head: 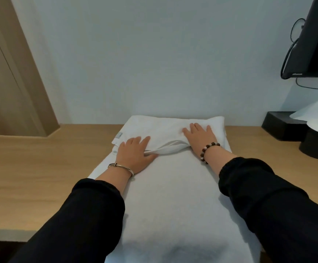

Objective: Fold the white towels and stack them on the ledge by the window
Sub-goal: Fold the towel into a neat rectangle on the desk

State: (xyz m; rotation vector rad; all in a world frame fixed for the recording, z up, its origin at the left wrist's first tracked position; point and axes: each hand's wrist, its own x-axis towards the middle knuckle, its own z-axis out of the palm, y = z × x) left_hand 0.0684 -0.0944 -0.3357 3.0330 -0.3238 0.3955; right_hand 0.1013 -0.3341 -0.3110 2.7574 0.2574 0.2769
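A white towel (173,196) is lying lengthwise on the wooden ledge (40,168), running from the bottom centre of the frame up to the white wall (154,63) at mid-frame. Its far end is lying doubled back as a folded flap (160,126), and the flap's hem (170,146) is standing up as a slight ridge across the centre of the frame. The left hand (135,154) is resting palm-down at the left end of that ridge, fingers straight and spread on the flap, thumb lying at the hem; it is pressing, not clenching. The right hand (200,138) is lying flat at the right end of the ridge, fingers extended toward the wall and pressing the flap down; its thumb is hidden, so whether it is tucked under the hem cannot be told. The towel is therefore sitting directly beneath both palms, with the hem spanning the gap between them. A small label (119,135) is showing at the flap's left edge, just above the left fingertips. A metal bangle (122,167) is sitting on the left wrist and a beaded bracelet (209,151) on the right; both forearms are wearing black sleeves (268,196). A brown door frame (21,73) is occupying the upper left, a black screen (315,44) with cables is hanging at the upper right, and a black tissue box (279,126) is sitting on the ledge at the right edge.
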